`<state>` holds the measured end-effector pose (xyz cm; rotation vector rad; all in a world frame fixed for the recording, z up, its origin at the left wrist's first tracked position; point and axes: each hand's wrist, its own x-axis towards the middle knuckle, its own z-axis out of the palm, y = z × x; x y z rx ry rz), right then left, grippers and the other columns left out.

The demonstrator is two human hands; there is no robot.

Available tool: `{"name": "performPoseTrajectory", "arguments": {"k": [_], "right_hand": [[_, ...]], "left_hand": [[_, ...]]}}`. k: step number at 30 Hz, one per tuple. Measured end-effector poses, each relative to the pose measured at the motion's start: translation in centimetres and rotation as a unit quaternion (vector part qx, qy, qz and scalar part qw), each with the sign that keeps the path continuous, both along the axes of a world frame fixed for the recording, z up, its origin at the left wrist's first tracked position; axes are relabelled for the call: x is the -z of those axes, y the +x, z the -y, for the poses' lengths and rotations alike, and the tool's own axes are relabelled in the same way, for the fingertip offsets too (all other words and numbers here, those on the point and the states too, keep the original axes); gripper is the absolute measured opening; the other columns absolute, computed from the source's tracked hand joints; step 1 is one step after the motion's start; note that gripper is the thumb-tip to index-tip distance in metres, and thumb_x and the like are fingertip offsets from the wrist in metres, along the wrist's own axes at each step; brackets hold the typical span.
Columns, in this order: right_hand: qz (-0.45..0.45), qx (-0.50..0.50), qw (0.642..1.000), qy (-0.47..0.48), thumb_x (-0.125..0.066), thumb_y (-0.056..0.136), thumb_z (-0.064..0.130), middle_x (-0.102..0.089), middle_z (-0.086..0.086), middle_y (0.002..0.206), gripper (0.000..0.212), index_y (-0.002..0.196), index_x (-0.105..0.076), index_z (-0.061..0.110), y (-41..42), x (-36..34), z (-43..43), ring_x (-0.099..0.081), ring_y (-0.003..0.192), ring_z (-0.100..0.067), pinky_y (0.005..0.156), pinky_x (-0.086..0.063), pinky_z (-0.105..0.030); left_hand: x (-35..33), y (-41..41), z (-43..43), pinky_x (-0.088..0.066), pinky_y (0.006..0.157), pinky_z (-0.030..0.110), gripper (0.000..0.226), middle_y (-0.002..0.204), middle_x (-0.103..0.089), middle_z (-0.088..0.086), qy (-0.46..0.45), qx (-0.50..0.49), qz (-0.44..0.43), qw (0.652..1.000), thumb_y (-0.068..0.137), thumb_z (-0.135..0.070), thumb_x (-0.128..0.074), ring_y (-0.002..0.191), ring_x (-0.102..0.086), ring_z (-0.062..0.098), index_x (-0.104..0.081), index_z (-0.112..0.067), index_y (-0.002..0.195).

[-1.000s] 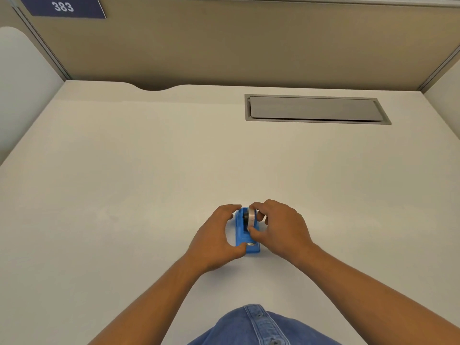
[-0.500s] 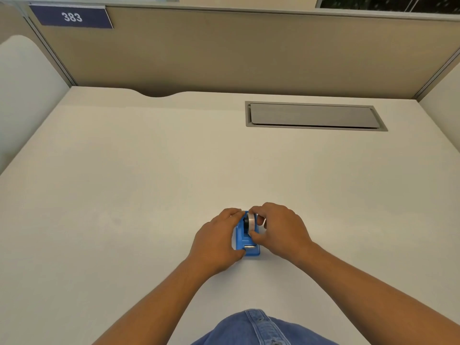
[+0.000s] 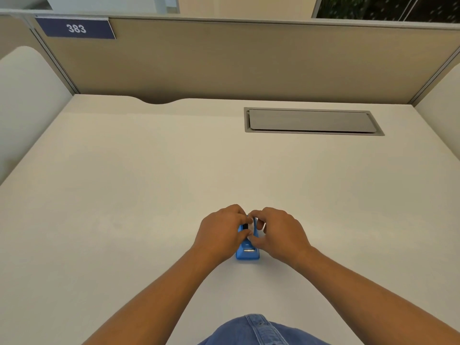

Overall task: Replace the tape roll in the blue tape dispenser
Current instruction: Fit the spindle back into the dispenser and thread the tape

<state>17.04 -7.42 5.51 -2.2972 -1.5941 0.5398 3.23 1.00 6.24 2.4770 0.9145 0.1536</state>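
I see the blue tape dispenser (image 3: 247,252) in the lower centre of the frame, standing on the white desk (image 3: 149,185). Its cutter end points toward the bottom edge of the frame, where a small metal blade strip shows on top.

My left hand (image 3: 219,235) is curled against the left side of the dispenser, fingers wrapped over the far upper part of its body, so it is gripping the dispenser. My right hand (image 3: 278,232) is on the right side. Its thumb and forefinger are pinched on the tape roll (image 3: 255,226), a pale ring seen edge-on at the top of the dispenser. A small dark part shows just left of the roll, between the fingertips of both hands. I cannot tell whether the roll is fully seated in its cradle or partly lifted; the fingers hide the contact.

Both forearms enter from the bottom corners of the frame. A patch of blue denim (image 3: 256,331) sits at the bottom centre.

In the upper right of the desk there is a grey cable hatch (image 3: 311,120), lid closed, well apart from the dispenser. A beige partition (image 3: 236,63) closes the far edge of the desk. A dark blue plate marked 383 (image 3: 76,28) is fixed at the upper left of the frame.
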Motion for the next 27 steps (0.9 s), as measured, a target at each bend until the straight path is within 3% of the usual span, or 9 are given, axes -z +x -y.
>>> {"name": "performPoseTrajectory", "arguments": {"k": [4, 8, 12, 15, 18, 21, 27], "right_hand": [[-0.008, 0.004, 1.000, 0.008, -0.067, 0.076, 0.046, -0.057, 0.015, 0.082, 0.033, 0.108, -0.062, 0.040, 0.0, 0.2, 0.2, -0.052, 0.070, -0.007, 0.052, -0.029, -0.016], [-0.049, 0.016, 0.999, 0.009, -0.073, 0.076, 0.039, -0.059, 0.017, 0.089, 0.043, 0.117, -0.058, 0.038, 0.0, 0.7, 0.8, -0.054, 0.074, -0.005, 0.062, -0.041, -0.019], [-0.080, 0.022, 0.996, 0.018, -0.075, 0.075, 0.030, -0.059, 0.019, 0.092, 0.050, 0.120, -0.056, 0.038, -0.2, 1.0, 1.5, -0.058, 0.074, -0.006, 0.064, -0.042, -0.015], [-0.117, 0.039, 0.992, 0.028, -0.066, 0.076, 0.017, -0.060, 0.019, 0.095, 0.053, 0.123, -0.056, 0.037, 0.0, 0.9, 1.5, -0.061, 0.073, -0.006, 0.069, -0.052, -0.023], [-0.131, 0.055, 0.989, 0.043, -0.060, 0.080, 0.011, -0.063, 0.017, 0.095, 0.043, 0.116, -0.064, 0.033, 0.2, 0.8, 1.3, -0.062, 0.073, -0.006, 0.075, -0.053, -0.026], [-0.137, 0.073, 0.986, 0.059, -0.060, 0.086, 0.020, -0.065, 0.018, 0.094, 0.024, 0.104, -0.069, 0.033, 0.1, 0.7, 1.0, -0.062, 0.070, -0.004, 0.071, -0.052, -0.024], [-0.142, 0.088, 0.983, 0.079, -0.066, 0.088, 0.033, -0.065, 0.018, 0.093, 0.011, 0.097, -0.072, 0.031, 0.2, 0.7, 0.6, -0.062, 0.068, -0.003, 0.068, -0.051, -0.023]], "left_hand": [[-0.1, 0.4, -0.1, -0.040, 0.066, 0.021, 0.019, 0.106, -0.064, -0.013, 0.009, -0.014, 0.004, 1.000, 0.090, -0.033, -0.064, 0.087, -0.062, 0.011, -0.072, -0.030, 0.107], [-0.2, 0.5, 0.1, -0.040, 0.065, 0.022, 0.014, 0.102, -0.065, -0.011, 0.011, -0.017, 0.008, 1.000, 0.090, -0.030, -0.064, 0.082, -0.061, 0.013, -0.074, -0.028, 0.100], [-0.2, 0.2, 0.2, -0.036, 0.062, 0.021, 0.013, 0.100, -0.065, -0.011, 0.018, -0.015, 0.012, 1.000, 0.090, -0.028, -0.063, 0.079, -0.059, 0.012, -0.075, -0.028, 0.096], [-0.1, -0.1, 0.3, -0.036, 0.062, 0.022, 0.012, 0.098, -0.065, -0.011, 0.025, -0.004, 0.009, 1.000, 0.089, -0.030, -0.063, 0.079, -0.059, 0.011, -0.074, -0.030, 0.094], [0.1, -0.3, 0.6, -0.039, 0.062, 0.021, 0.013, 0.095, -0.065, -0.013, 0.008, -0.005, 0.000, 1.000, 0.084, -0.039, -0.067, 0.080, -0.060, 0.009, -0.074, -0.033, 0.092], [0.4, -0.4, 0.6, -0.045, 0.061, 0.021, 0.009, 0.094, -0.066, -0.013, -0.064, -0.072, 0.046, 0.994, 0.084, -0.039, -0.067, 0.075, -0.062, 0.008, -0.072, -0.033, 0.088], [1.0, 0.1, 0.2, -0.046, 0.066, 0.021, 0.019, 0.095, -0.070, -0.011, -0.116, -0.138, 0.082, 0.980, 0.086, -0.039, -0.068, 0.071, -0.060, 0.006, -0.072, -0.029, 0.102]]}}
